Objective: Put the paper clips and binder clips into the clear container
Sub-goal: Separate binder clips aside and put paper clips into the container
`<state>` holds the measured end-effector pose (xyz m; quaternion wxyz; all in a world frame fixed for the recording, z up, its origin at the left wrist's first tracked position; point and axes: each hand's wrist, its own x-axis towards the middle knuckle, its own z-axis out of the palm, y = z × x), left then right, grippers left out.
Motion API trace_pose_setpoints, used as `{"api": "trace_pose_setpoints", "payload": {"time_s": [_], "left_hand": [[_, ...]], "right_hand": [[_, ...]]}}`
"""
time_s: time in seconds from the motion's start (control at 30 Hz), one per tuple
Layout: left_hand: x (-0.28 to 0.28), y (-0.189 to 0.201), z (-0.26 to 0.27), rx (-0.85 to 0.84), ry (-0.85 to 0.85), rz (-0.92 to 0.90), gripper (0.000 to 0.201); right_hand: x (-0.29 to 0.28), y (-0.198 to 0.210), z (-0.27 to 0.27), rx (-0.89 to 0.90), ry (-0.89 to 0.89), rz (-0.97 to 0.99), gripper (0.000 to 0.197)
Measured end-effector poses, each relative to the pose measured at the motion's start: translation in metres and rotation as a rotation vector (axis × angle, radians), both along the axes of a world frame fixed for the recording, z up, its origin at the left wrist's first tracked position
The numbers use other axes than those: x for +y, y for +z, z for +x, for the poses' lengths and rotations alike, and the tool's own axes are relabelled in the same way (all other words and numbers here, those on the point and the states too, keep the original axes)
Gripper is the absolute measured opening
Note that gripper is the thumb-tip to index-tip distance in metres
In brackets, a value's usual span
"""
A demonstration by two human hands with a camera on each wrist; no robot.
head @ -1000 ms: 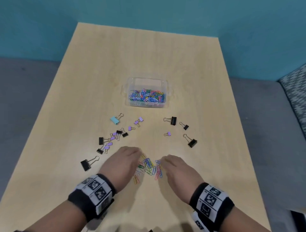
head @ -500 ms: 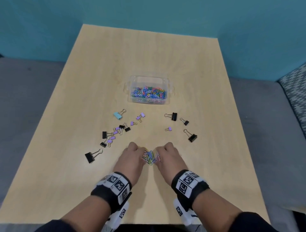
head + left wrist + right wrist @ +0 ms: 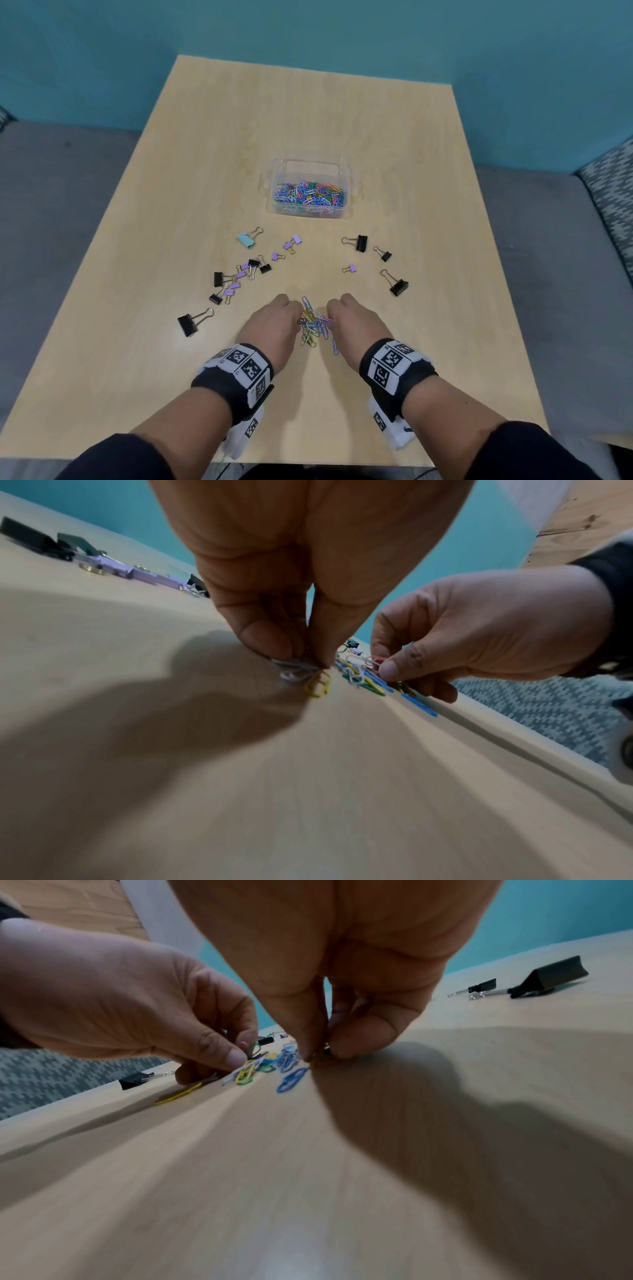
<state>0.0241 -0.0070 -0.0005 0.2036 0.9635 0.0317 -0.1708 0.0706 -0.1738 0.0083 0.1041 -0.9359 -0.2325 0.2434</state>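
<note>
A small heap of coloured paper clips (image 3: 313, 325) lies near the table's front between my two hands. My left hand (image 3: 274, 325) pinches white and yellow paper clips (image 3: 308, 677) between thumb and fingers. My right hand (image 3: 356, 323) pinches clips at the heap's right side (image 3: 316, 1057). The clear container (image 3: 346, 171), holding many coloured paper clips, stands at mid-table beyond the hands. Black, purple and one light blue binder clip (image 3: 247, 238) lie scattered between the container and my hands.
A large black binder clip (image 3: 188, 324) lies left of my left hand, another black binder clip (image 3: 399, 287) right of my right hand. The wooden table (image 3: 308, 113) is bordered by a grey sofa (image 3: 51, 205) and a teal wall.
Both hands drew together round the heap, curled their fingers and now pinch clips from it. The heap is bunched tighter than a second ago.
</note>
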Motion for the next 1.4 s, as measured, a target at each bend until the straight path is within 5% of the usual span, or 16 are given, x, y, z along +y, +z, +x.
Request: {"api": "trace_pose_setpoints", "payload": {"time_s": [0.23,0.43,0.53,0.67,0.77,0.83,0.93,1.0,1.1,1.23,1.4], "left_hand": [[0.01,-0.003,-0.001,0.071,0.053,-0.073,0.02],[0.021,0.009,-0.001,0.152,0.226,-0.288,0.013],[0.027,0.025,0.025,0.099,0.361,-0.436,0.014],[0.027,0.041,0.063,0.038,0.144,-0.294,0.015],[0.011,0.031,0.031,0.056,-0.082,-0.171,0.018],[0.009,0.018,-0.001,0.052,-0.105,-0.119,0.029],[0.009,-0.001,-0.031,-0.007,-0.019,-0.111,0.035],[0.005,-0.005,-0.039,0.012,0.04,-0.138,0.057],[0.0,-0.009,-0.036,0.001,0.049,-0.142,0.077],[-0.006,-0.012,-0.015,-0.014,0.068,-0.119,0.058],[-0.007,-0.007,0.006,-0.019,0.022,-0.088,0.016]], "right_hand": [[-0.011,-0.003,0.006,0.128,-0.092,0.059,0.018],[-0.027,-0.004,0.013,0.403,-0.453,0.362,0.022],[-0.021,0.006,0.037,0.395,-0.533,0.472,0.012],[0.001,0.035,0.066,0.167,-0.234,0.32,0.011],[0.003,0.036,0.039,0.16,0.035,0.128,0.01],[-0.002,0.03,0.016,0.16,0.054,0.065,0.007],[-0.005,0.019,-0.005,0.168,-0.027,0.037,0.041],[-0.004,0.013,-0.014,0.177,-0.045,0.041,0.062],[0.002,0.005,-0.02,0.13,-0.006,0.04,0.062],[0.01,-0.003,-0.015,0.054,0.006,0.047,0.036],[0.011,-0.003,-0.003,0.055,0.028,0.073,0.035]]}}
